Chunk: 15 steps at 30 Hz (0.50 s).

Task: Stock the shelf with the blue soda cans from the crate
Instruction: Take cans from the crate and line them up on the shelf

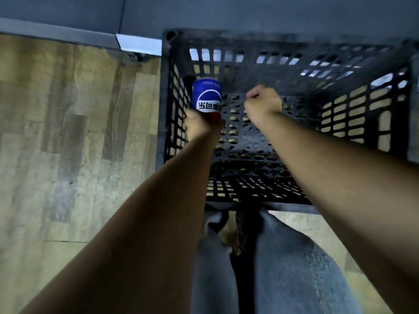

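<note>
1 blue soda can (206, 98) shows, and 1 black plastic crate (353, 71) with lattice walls; 2 bare hands reach down into it. The left hand (199, 126) grips the can from its near end, fingers wrapped round the red lower band. The can sits inside the crate, close against its left wall. Its long axis runs away from the person, the far end toward the crate's far wall, the logo facing up at the camera with the print upside down. The right hand (263, 103) is curled into a fist over the perforated crate bottom, holding nothing. The crate stands on a wood-patterned floor (68, 132) beside a grey baseboard (59, 32). Blue jeans (283, 257) show below.
</note>
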Each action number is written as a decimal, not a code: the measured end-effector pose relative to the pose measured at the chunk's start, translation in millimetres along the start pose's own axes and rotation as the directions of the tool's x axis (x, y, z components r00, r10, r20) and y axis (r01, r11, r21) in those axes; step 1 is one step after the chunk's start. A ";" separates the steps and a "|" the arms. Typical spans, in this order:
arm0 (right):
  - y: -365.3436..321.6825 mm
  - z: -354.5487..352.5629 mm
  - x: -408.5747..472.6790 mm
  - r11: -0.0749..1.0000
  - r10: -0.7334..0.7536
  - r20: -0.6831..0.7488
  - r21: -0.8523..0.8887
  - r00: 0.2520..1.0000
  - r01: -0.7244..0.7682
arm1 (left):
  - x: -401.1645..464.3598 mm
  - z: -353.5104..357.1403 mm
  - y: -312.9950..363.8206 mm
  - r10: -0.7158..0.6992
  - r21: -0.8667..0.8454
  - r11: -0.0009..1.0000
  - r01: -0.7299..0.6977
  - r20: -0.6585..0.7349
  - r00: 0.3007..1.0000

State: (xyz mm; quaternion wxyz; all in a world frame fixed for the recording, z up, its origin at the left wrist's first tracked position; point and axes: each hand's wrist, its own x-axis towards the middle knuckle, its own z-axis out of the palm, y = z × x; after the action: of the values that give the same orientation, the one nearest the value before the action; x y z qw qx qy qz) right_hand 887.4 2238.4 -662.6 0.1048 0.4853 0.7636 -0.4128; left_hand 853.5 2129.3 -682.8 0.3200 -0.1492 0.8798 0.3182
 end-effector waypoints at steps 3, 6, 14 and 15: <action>-19.6 -22.1 -29.9 1.000 0.009 0.007 0.021 1.000 -0.009 | -30.2 -24.7 14.8 0.067 -0.017 0.998 -0.066 0.028 0.997; -43.0 -49.2 -60.3 1.000 -0.004 0.011 0.011 1.000 0.004 | -57.8 -49.4 35.3 0.094 -0.059 0.994 -0.092 0.030 0.995; -110.6 -137.6 -126.9 0.995 -0.081 0.004 -0.065 0.997 0.081 | -130.7 -118.4 95.1 0.186 -0.109 0.978 -0.180 0.048 0.981; -119.0 -148.6 -134.6 0.995 -0.081 -0.012 -0.060 0.997 0.080 | -140.0 -127.7 102.5 0.197 -0.119 0.974 -0.191 0.041 0.979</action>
State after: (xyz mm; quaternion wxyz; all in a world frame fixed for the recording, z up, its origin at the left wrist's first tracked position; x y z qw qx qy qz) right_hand 892.9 2236.8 -429.5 0.0971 0.4538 0.7951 -0.3906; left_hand 851.1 2131.0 -467.3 0.3014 -0.0719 0.8618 0.4016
